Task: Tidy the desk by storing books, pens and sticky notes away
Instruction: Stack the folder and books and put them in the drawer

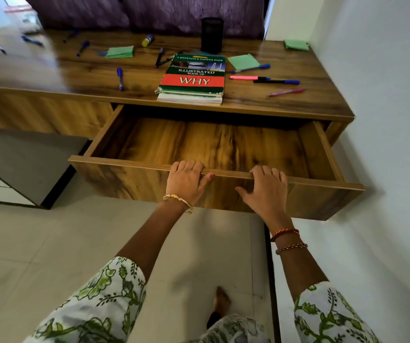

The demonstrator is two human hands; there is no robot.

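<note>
A: Hands first. Left hand [186,180] and right hand [265,188], lower centre of frame, both hooked over the front edge of the drawer [134,180], fingers curled inside the lip, thumbs on the outer face. Well apart from each other, each clamped on that edge.

B: Drawer state?

A: Pulled out wide, mid-frame. The part of the inside that shows is bare wood, nothing stored there that I can see.

B: So progress?

A: Basically zero on the storing, I'd judge. Only the drawer is ready. Everything else sits on the desk [310,105].

B: List it, outward.

A: Stack of books [194,80], top centre, near the desk's front edge just above the drawer. Pens [277,82] right of the stack, one blue pen [120,78] left of it, more scattered toward upper left, blurred. Green sticky notes: one pad [243,61] just right of the books, one [120,51] upper centre-left, one [296,44] upper right by the wall.

B: Pen holder?

A: Black cup [212,34], top centre behind the books; contents can't tell.

B: Left to do?

A: All books, pens, notes.
</note>
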